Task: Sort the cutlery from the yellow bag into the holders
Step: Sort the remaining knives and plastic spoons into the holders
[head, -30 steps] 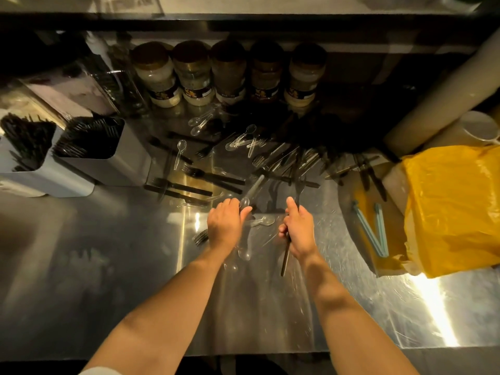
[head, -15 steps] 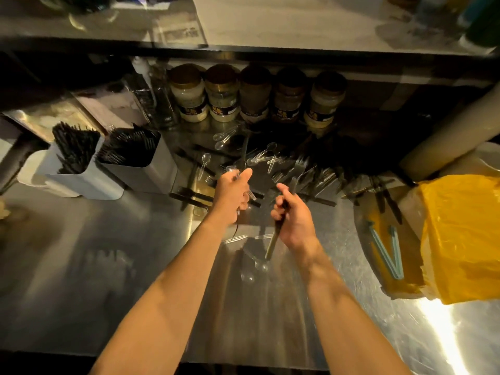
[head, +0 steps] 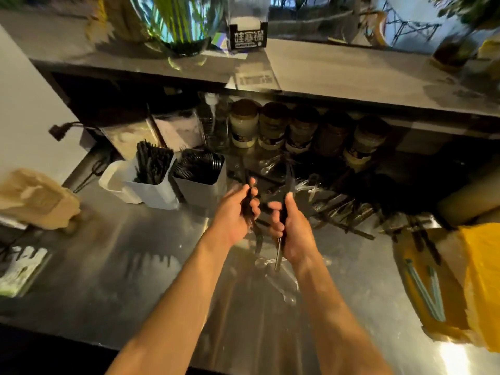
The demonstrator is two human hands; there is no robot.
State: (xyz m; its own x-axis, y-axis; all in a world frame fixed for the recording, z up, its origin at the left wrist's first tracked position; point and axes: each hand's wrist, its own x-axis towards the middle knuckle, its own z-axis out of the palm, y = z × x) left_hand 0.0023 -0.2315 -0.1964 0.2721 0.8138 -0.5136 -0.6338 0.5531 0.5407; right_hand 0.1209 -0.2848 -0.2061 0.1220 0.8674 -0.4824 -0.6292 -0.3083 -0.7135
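Rising from the steel counter [head: 113,266] since a second earlier, both hands had come up level with the holders, and the view had tilted to take in the upper shelf [head: 351,74]. The left hand [head: 234,209] had curled round a dark piece of cutlery [head: 248,196], where before it lay over pieces on the counter. The right hand [head: 290,230] gripped a black utensil [head: 279,247], as it had earlier. That utensil was slim and dark, its long axis near upright, one end poking below the palm toward the person, the other rising past the thumb toward the jars [head: 297,131]. Loose black and clear cutlery [head: 343,209] lay scattered behind the hands. Two grey holders [head: 200,190] stood left of them, full of black pieces. The yellow bag [head: 476,277] lay at far right.
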